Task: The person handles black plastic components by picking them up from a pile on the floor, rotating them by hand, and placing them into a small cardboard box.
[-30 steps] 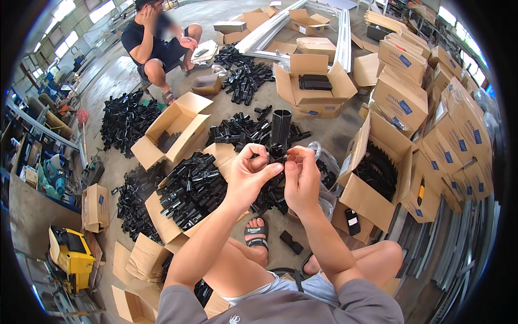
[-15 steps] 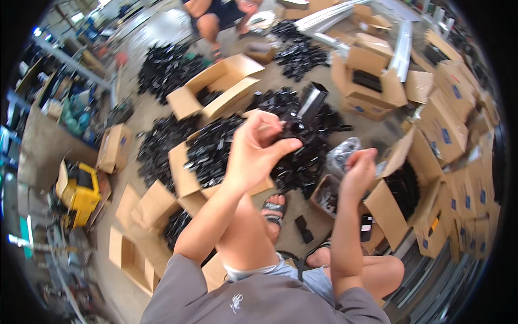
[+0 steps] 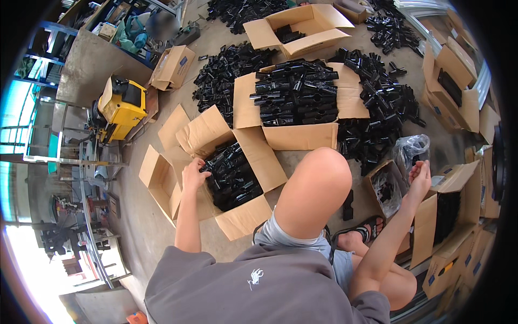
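My left hand (image 3: 192, 174) is at the left side of an open cardboard box (image 3: 244, 220) filled with glossy black tubular parts (image 3: 232, 175). Its thumb and fingers curl around the end of one black tubular part at the edge of the pile. To the right, my right hand (image 3: 420, 176) is raised with its fingers pinched together. Whatever those fingers hold is too small to make out. Just behind them are a clear plastic bag (image 3: 413, 148) and a small carton (image 3: 372, 181) lined with plastic, with small dark pieces inside.
Ahead stands another carton (image 3: 299, 138) packed with black parts, between loose heaps (image 3: 224, 75) of them. A farther open carton (image 3: 318, 43) holds a few. Several cartons (image 3: 450, 232) line the right side. A yellow machine (image 3: 123, 108) stands left. One black piece (image 3: 348, 205) lies near my foot.
My view has swung to the left. My left hand has moved from above the far heap of black parts to the near-left box. My right hand stays raised and pinched near the plastic bag.
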Demonstrator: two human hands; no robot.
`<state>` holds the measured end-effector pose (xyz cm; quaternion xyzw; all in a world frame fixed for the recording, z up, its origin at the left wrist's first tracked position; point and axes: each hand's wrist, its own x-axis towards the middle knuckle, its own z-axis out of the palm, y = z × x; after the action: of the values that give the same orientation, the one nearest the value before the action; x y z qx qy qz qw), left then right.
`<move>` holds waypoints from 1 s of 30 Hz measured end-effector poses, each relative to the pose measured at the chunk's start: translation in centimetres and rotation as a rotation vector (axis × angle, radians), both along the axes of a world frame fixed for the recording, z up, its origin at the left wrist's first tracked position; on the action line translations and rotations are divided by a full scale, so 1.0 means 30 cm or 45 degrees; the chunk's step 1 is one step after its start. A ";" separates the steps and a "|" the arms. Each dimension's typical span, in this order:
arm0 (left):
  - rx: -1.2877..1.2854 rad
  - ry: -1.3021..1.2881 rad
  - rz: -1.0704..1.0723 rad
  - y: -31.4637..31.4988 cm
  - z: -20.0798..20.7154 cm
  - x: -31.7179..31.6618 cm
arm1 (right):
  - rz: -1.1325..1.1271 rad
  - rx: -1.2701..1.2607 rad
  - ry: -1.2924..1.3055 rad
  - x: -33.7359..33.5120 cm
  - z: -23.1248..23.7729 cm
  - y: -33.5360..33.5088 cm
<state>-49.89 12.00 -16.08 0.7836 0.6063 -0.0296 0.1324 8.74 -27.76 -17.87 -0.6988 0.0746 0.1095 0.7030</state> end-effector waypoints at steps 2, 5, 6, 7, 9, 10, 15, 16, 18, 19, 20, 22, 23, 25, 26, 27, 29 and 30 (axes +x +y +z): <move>-0.013 -0.053 0.021 0.036 -0.083 -0.053 | 0.102 -0.054 0.011 -0.025 0.025 0.037; 0.010 -0.132 0.010 0.075 -0.130 -0.014 | 0.155 -0.103 0.020 -0.051 0.032 0.047; 0.064 -0.157 -0.012 0.090 -0.137 0.029 | 0.157 -0.108 0.012 -0.058 0.034 0.047; 0.064 -0.170 -0.019 0.101 -0.111 0.095 | 0.163 -0.095 0.007 -0.059 0.036 0.045; 0.318 -0.351 -0.143 0.083 0.028 0.280 | 0.139 -0.095 -0.010 -0.060 0.028 0.030; 0.220 -0.719 -0.103 0.061 0.112 0.380 | 0.133 -0.071 -0.012 -0.056 0.015 0.032; -0.415 -2.296 -0.471 -0.408 0.704 0.794 | 0.111 -0.164 -0.079 -0.065 0.005 0.027; -0.378 -2.537 -0.655 -0.483 0.743 0.838 | 0.145 -0.153 -0.054 -0.069 0.009 0.027; -0.347 -2.941 -1.153 -0.637 0.861 0.911 | 0.171 -0.179 -0.076 -0.083 0.000 0.082; -0.522 -3.123 -1.283 -0.695 0.894 0.939 | 0.167 -0.235 -0.116 -0.079 -0.005 0.066; -0.696 -3.289 -1.405 -0.752 0.923 0.947 | 0.134 -0.232 -0.105 -0.082 -0.016 0.045; -1.099 -3.609 -1.646 -0.822 0.943 0.968 | 0.048 -0.273 -0.110 -0.064 -0.030 -0.009; -1.158 -3.604 -1.661 -0.833 0.942 0.981 | 0.009 -0.268 -0.109 -0.049 -0.037 -0.046; -1.219 -3.681 -1.806 -0.849 0.927 0.992 | -0.078 -0.242 -0.090 -0.031 -0.059 -0.090; -1.242 -3.664 -1.815 -0.856 0.920 0.995 | -0.102 -0.229 -0.085 -0.023 -0.071 -0.103; -1.180 -3.647 -1.730 -0.860 0.914 0.997 | -0.110 -0.218 -0.077 -0.017 -0.085 -0.110; -1.083 -3.607 -1.604 -0.871 0.909 1.009 | -0.145 -0.236 -0.023 -0.011 -0.108 -0.115; -1.063 -3.594 -1.552 -0.879 0.909 1.022 | -0.151 -0.238 -0.010 -0.013 -0.125 -0.122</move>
<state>-19.22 -14.38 11.19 -0.2060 0.4382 -0.4854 -0.7280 8.35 -31.43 -21.63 -0.7561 0.1230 0.0576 0.6402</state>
